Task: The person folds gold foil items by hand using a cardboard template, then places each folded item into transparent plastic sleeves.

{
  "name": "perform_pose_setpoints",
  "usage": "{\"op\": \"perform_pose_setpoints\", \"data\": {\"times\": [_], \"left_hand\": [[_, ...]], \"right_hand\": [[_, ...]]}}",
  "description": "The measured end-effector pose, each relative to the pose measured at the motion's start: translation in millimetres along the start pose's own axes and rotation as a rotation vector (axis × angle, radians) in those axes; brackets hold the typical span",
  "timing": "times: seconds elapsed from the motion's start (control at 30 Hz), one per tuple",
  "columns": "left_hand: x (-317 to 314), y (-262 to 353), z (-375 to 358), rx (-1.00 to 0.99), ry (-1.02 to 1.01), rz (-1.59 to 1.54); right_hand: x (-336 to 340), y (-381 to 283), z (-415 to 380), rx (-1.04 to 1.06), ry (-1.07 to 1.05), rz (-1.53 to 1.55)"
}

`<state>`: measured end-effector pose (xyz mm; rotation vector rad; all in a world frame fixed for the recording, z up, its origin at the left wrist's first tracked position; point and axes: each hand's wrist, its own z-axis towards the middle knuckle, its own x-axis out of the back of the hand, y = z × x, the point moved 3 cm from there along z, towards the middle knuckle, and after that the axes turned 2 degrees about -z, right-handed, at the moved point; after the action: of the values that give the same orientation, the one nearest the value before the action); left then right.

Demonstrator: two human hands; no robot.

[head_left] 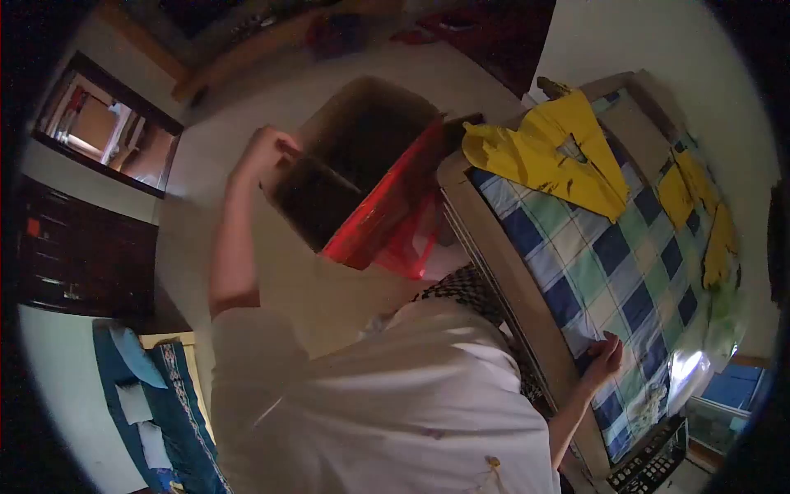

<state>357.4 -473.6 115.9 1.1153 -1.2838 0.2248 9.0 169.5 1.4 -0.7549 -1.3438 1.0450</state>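
Observation:
My left hand is closed on the edge of an open cardboard box, which is tilted above the floor. The inside of the box is dark, and one side of it shows bright red. Below the box hangs a thin red plastic bag, partly hidden behind it. Over the near part of the bed is my right hand, fingers loosely bent and nothing seen in them. The bed has a blue, green and white checked cover. On it lies a yellow cloth piece close to the box.
More yellow pieces lie along the bed's far side. Its wooden frame runs beside my body. To the left are a dark door and a seat with a dark teal cover. Pale floor surrounds the box.

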Motion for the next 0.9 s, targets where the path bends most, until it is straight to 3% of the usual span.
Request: {"op": "perform_pose_setpoints", "data": {"times": [0.2,0.3,0.4,0.5,0.6,0.7,0.8,0.9], "left_hand": [[-47.1,-44.8,-0.5,-0.138,0.079,0.36],[-70.0,-53.1,-8.4,0.062,0.069,0.351],[-80.9,-60.4,-14.3,-0.072,0.114,0.365],[-75.0,-68.0,-11.1,-0.277,0.02,0.432],[-73.2,-62.7,-12.1,-0.21,-0.21,0.764],[-74.6,-90.5,-3.8,-0.199,-0.288,0.708],[-73.2,-73.1,-15.1,-0.568,-0.122,0.817],[-76.8,-46.7,-9.9,-0.735,-0.123,0.707]], "right_hand": [[1.4,3.5,-1.1,-0.014,-0.009,-0.041],[1.2,2.8,-3.4,-0.004,-0.018,-0.031],[0.4,6.0,-3.1,0.009,-0.025,-0.009],[-0.3,2.7,-4.3,0.004,-0.029,-0.008],[-1.2,4.8,-3.4,0.024,-0.015,-0.025],[-3.0,2.9,-4.4,0.023,-0.009,-0.017],[-3.7,-1.4,-6.2,0.024,-0.04,-0.001],[-3.1,3.0,-4.7,0.016,-0.056,0.028]]}}
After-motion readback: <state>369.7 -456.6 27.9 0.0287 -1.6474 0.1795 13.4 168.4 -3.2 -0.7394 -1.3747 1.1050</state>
